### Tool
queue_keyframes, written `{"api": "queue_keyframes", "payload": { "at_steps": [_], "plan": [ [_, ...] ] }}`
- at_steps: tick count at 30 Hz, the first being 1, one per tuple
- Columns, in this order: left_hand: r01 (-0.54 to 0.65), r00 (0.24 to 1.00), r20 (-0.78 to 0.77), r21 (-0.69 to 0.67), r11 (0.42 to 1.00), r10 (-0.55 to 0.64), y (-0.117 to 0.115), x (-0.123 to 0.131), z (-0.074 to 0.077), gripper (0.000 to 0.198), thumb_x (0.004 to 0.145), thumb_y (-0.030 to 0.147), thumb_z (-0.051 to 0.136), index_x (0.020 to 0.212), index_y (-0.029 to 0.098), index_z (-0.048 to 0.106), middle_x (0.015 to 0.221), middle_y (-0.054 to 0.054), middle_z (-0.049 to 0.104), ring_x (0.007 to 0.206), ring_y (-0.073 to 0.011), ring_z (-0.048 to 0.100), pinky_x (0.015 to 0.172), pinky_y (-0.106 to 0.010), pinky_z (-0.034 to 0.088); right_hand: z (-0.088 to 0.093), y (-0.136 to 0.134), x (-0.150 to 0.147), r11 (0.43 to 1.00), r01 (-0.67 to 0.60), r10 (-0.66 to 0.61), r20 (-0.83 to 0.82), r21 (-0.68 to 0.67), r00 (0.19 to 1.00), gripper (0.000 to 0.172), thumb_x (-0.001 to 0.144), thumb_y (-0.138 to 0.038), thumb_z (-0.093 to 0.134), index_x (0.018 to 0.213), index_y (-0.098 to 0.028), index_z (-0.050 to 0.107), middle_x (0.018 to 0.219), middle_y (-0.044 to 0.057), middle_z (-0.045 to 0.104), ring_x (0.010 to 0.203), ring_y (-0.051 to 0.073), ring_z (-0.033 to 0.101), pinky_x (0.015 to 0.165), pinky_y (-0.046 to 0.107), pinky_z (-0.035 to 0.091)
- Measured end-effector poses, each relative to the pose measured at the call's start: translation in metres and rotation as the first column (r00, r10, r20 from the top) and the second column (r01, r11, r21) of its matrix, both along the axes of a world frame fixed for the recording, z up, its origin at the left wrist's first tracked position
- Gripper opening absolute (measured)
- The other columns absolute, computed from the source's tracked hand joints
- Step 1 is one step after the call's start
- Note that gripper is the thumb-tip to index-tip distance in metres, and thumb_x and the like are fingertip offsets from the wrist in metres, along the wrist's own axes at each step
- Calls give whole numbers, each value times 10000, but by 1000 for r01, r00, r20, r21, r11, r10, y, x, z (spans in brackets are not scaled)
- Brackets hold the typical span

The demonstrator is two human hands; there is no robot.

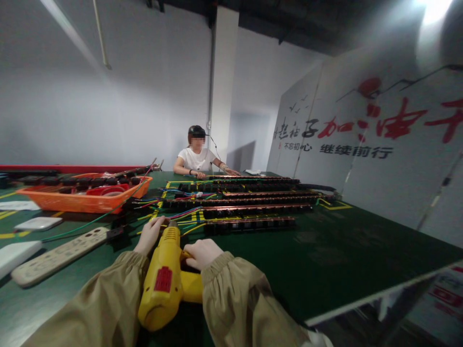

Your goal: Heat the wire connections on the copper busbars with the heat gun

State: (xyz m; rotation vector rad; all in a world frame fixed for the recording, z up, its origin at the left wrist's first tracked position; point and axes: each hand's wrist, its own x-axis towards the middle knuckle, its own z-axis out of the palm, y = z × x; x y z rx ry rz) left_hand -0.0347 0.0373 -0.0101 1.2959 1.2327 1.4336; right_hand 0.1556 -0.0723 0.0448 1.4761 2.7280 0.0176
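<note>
A yellow heat gun [162, 284] lies in front of me, its metal nozzle pointing away and its handle to the right. My left hand [150, 235] is just left of the nozzle, fingers closed at the ends of coloured wires [190, 213]; the nozzle partly hides the grip. Beyond the gun's handle, my right hand [204, 253] is closed beside the barrel. What its fingers hold is hidden, and my sleeve covers the handle's end. The wires lead to long black strips with copper-coloured bars [253, 209], set in rows past my hands.
An orange tray [72, 202] with red and black parts stands left. Nearer are a power strip [60, 258], a white box [16, 255] and a flat white device [38, 223]. Across the green table [347, 250], a person [195, 159] has both hands by the far strips.
</note>
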Motion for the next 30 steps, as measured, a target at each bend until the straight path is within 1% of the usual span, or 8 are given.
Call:
{"api": "queue_keyframes", "payload": {
  "at_steps": [4,9,13,16,20,25,28,30],
  "plan": [
    [-20,996,-85,63,998,26,-1,-1,1,509,622,601,555,785,126,641,797,-74,662,762,-202,602,588,-253,468,-1,-1,2,1000,9,-9,-42,-11,999,277,878,-389,515,1000,-148,578,901,35,607,841,152,586,748,346,493],
    [-50,947,-309,126,991,87,-2,-1,6,478,653,576,493,784,143,650,823,-70,671,818,-220,591,638,-263,458,0,-7,5,999,28,-32,-113,-32,993,286,859,-401,531,980,-147,584,858,27,610,795,148,587,716,333,487],
    [13,868,-491,174,985,75,4,1,8,420,707,528,451,804,168,645,871,-65,675,871,-224,589,772,-285,438,-1,-17,13,999,47,-48,-187,-10,981,281,839,-414,537,952,-165,599,797,22,619,762,165,592,670,311,461],
    [62,808,-585,205,977,71,14,5,9,403,723,524,434,800,180,629,844,-66,668,831,-220,594,773,-296,437,-2,-27,21,997,56,-39,-257,58,966,291,840,-461,526,908,-190,607,838,30,630,829,188,591,698,304,421],
    [223,729,-684,282,933,32,35,13,14,370,704,512,481,809,193,637,919,-84,652,900,-226,583,852,-310,432,-5,-38,32,991,71,-28,-340,116,940,338,843,-530,503,869,-205,594,898,11,616,878,167,565,702,276,385],
    [252,701,-707,118,960,-97,67,23,20,449,465,520,682,761,183,662,965,-116,656,985,-295,573,921,-364,414,-10,-47,38,989,86,-31,-402,118,915,386,804,-602,509,872,-229,586,895,-8,607,866,156,543,704,275,367],
    [259,643,-747,3,966,-169,79,31,21,439,400,449,725,741,183,654,896,-114,671,885,-289,609,835,-344,449,-13,-48,37,987,127,-73,-429,100,900,441,723,-674,543,836,-249,579,871,-21,606,856,164,538,720,287,370],
    [253,593,-789,-8,967,-162,82,37,22,398,415,433,718,717,185,642,819,-98,675,792,-264,622,750,-314,461,-14,-46,40,972,218,-156,-456,86,876,409,728,-650,546,823,-253,575,865,-20,603,870,171,536,744,299,378]
  ]
}}
